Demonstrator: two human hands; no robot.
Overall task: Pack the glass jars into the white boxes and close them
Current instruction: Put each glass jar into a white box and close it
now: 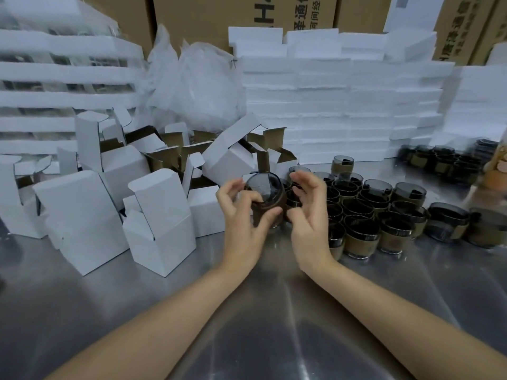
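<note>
My left hand (244, 215) grips a dark glass jar (264, 194) with a brown paper sleeve, lifted above the metal table, its mouth tilted towards me. My right hand (307, 207) hovers just right of that jar, fingers loosely curled, holding nothing. A cluster of several sleeved glass jars (362, 215) stands on the table to the right. Several white boxes with raised lids stand on the left; the nearest open box (159, 231) is left of my left hand.
Stacks of white foam sheets (343, 105) line the back. A plastic bag (197, 83) and brown cartons (219, 17) stand behind. More dark jars (439, 160) sit far right. Bare steel tabletop (260, 311) lies under my forearms.
</note>
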